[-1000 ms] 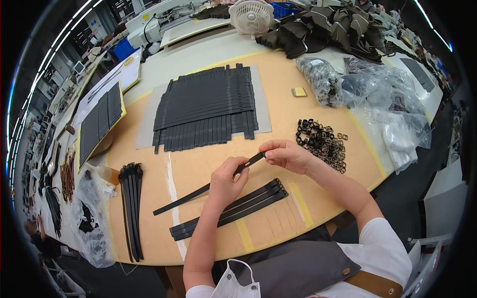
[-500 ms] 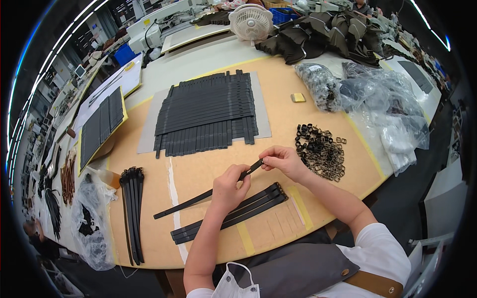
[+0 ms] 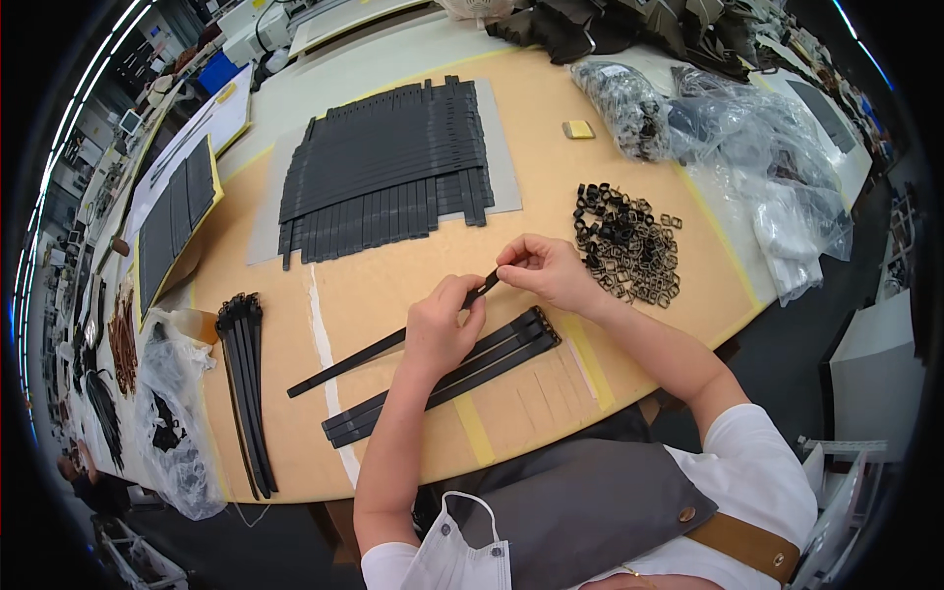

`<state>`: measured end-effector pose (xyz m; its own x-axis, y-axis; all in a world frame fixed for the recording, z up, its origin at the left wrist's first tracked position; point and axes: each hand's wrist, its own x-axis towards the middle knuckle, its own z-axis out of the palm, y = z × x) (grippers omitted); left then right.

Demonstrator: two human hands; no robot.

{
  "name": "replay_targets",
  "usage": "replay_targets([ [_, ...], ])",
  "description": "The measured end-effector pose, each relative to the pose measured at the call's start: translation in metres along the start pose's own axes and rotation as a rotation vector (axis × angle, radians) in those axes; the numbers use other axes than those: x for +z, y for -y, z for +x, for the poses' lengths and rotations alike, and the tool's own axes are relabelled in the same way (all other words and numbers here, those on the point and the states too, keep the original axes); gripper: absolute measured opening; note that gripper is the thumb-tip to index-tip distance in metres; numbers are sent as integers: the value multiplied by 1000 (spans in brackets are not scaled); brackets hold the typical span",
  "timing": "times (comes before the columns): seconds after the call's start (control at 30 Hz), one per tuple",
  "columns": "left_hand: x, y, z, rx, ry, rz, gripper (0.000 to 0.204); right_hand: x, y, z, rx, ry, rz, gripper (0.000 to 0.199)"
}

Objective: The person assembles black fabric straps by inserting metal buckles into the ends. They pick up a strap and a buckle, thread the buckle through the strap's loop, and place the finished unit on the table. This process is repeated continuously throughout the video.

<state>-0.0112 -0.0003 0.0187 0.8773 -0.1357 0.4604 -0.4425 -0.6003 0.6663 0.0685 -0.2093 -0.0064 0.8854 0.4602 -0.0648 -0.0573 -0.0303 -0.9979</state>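
A long black strap [image 3: 346,369] slants over the tan work board, its far-left end lying low over the surface. My left hand [image 3: 439,329] is closed around it near its right end. At that end my right hand [image 3: 553,273] pinches the tip between thumb and fingers; whether a small part sits there is hidden. Just below my hands lies a row of several black straps [image 3: 462,379] with metal buckles at their right ends. To the right of my right hand spreads a pile of small dark metal buckles and black loops [image 3: 641,258].
A broad stack of black straps [image 3: 383,162] rests on a grey sheet [image 3: 503,162] farther back. Strap bundle [image 3: 246,383] and plastic bag [image 3: 177,433] lie left, near a propped panel [image 3: 182,231]. Clear bags [image 3: 757,147] and a small yellow-topped block [image 3: 578,129] are at the back right.
The whole view has tipped downward, so the table sits higher in the picture. Both hands still grip the same strap, with little change in their pose.
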Motion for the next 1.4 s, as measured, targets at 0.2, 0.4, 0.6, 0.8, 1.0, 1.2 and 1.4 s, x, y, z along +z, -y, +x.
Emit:
replay_targets([
  [0.2, -6, 2, 0, -106, -12, -95, 22, -13, 9, 1, 70, 92, 253, 27],
  [0.4, -11, 2, 1, -137, 31, -97, 21, -16, 11, 0, 118, 132, 340, 31],
  [0.6, -15, 5, 0, -157, 113, -157, 24, -13, 20, -2, 184, 193, 301, 36],
  [0.8, -2, 2, -2, -161, 156, -282, 30, 10, 8, -6, 79, 239, 210, 44],
  [1.0, -2, 0, 1, -148, 224, -237, 29, 12, 15, -12, 100, 202, 149, 43],
  [1.2, -2, -1, -2, -108, 165, -147, 24, -4, 26, -8, -68, 54, -191, 35],
  [1.4, -8, 2, -1, -240, 166, -104, 18, -80, 72, -23, -30, -148, -697, 19],
])
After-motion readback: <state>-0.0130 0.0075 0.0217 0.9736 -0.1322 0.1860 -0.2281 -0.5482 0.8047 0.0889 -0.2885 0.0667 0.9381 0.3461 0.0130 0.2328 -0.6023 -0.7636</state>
